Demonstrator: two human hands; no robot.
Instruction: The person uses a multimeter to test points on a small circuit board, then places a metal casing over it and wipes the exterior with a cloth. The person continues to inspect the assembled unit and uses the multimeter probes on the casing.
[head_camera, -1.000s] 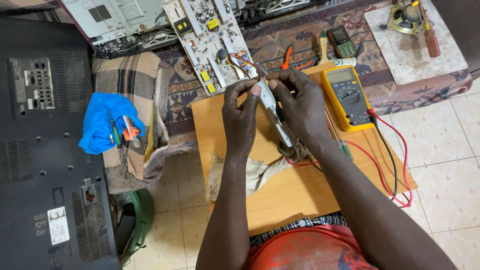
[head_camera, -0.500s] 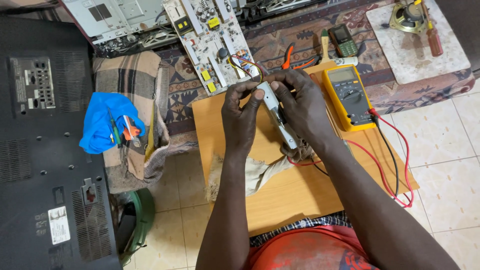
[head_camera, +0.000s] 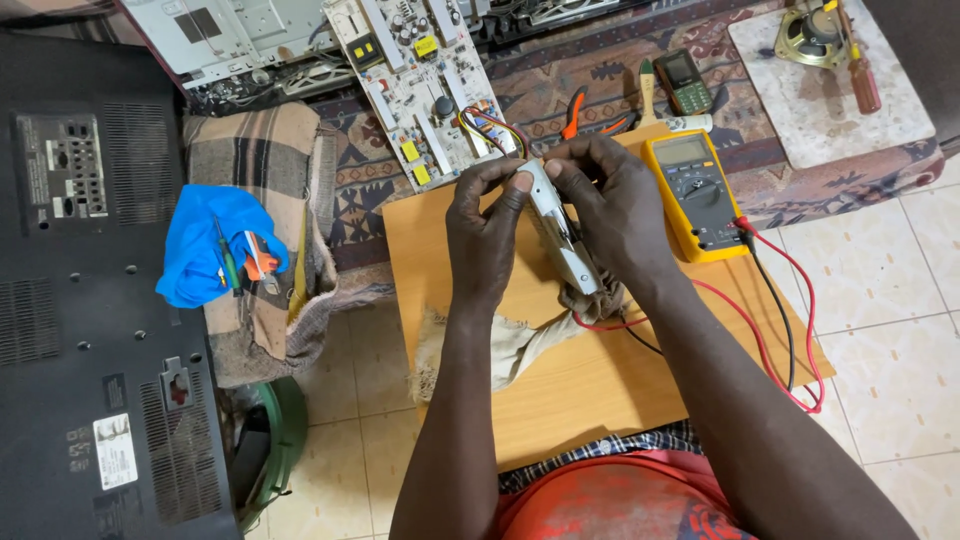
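While both hands were a little lower over the tabletop (head_camera: 560, 400) a second ago, they now hold the long grey metal part (head_camera: 560, 232) slightly higher, closer to the yellow multimeter (head_camera: 697, 196). The left hand (head_camera: 485, 232) pinches the part's upper end between thumb and fingers; the right hand (head_camera: 622, 215) is closed around its far side. A frayed cloth (head_camera: 500, 345) lies left of the multimeter, under the part. Grip looks unchanged, so the handling seems mid-way.

Meter (head_camera: 697, 195) at 2 o'clock: grey rectangular screen (head_camera: 682, 151). TV back (head_camera: 90, 330) at 8 o'clock: white rectangular label (head_camera: 115, 452).
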